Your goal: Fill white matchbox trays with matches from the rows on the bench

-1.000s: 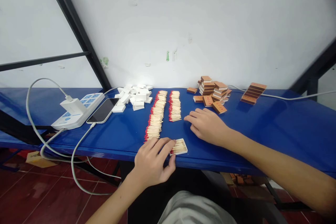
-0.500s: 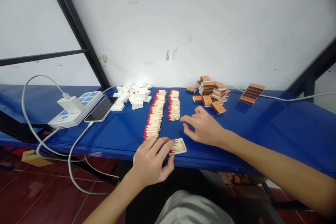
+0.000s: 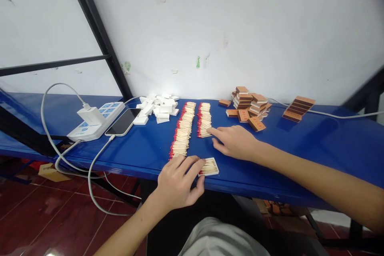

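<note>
My left hand [image 3: 180,182] steadies a white matchbox tray [image 3: 216,173] at the table's front edge, its index finger over the left end and its thumb at the near side. Red-tipped matches [image 3: 209,167] lie in that tray. My right hand [image 3: 235,141] reaches in from the right, its index fingertip touching the near end of the shorter row of matches [image 3: 204,118]; its thumb is held apart, below. Left of this row runs a longer row of matches [image 3: 183,130], its near end close to my left fingers.
A heap of white trays [image 3: 162,108] lies at the back left. Brown matchboxes [image 3: 247,104] are piled back right, with a row of joined ones [image 3: 299,108] farther right. A phone [image 3: 124,122], a power strip [image 3: 99,124] and white cables [image 3: 90,176] occupy the left.
My right hand has moved its index finger onto the near end of the shorter match row. My left hand stays at the tray. The whole view has shifted slightly.
</note>
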The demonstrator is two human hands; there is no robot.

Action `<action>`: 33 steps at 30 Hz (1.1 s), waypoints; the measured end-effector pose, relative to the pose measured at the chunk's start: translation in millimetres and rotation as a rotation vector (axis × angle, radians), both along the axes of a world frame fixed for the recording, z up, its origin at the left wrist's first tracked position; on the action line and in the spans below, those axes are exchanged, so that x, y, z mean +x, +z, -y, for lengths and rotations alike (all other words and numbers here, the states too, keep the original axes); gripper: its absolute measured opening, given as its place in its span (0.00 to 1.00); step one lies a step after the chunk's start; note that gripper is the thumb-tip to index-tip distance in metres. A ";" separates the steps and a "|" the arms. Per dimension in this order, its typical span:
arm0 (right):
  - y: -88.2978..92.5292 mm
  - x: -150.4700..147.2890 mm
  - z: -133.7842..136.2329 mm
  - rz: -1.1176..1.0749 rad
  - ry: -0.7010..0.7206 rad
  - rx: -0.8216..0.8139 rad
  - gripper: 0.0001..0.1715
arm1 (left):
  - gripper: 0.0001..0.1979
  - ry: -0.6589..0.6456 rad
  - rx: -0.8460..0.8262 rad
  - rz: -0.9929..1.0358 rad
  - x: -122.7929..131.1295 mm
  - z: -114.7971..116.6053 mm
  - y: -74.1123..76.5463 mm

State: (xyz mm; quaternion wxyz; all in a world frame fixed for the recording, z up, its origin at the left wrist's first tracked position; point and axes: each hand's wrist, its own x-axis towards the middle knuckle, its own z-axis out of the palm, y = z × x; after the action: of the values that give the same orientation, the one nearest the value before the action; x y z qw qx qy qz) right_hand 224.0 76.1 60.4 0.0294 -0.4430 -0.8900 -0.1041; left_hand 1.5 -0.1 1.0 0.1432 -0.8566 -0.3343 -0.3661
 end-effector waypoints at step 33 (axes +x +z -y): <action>-6.2 1.0 10.5 -0.278 0.125 -0.149 0.19 | 0.15 -0.020 0.009 0.005 -2.3 0.3 -1.8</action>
State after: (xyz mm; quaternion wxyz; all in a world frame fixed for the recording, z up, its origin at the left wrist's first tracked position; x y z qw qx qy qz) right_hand 225.0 65.6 54.1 0.1256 -0.3979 -0.9084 0.0264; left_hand -0.8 -0.4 -0.8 0.1428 -0.8582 -0.3245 -0.3712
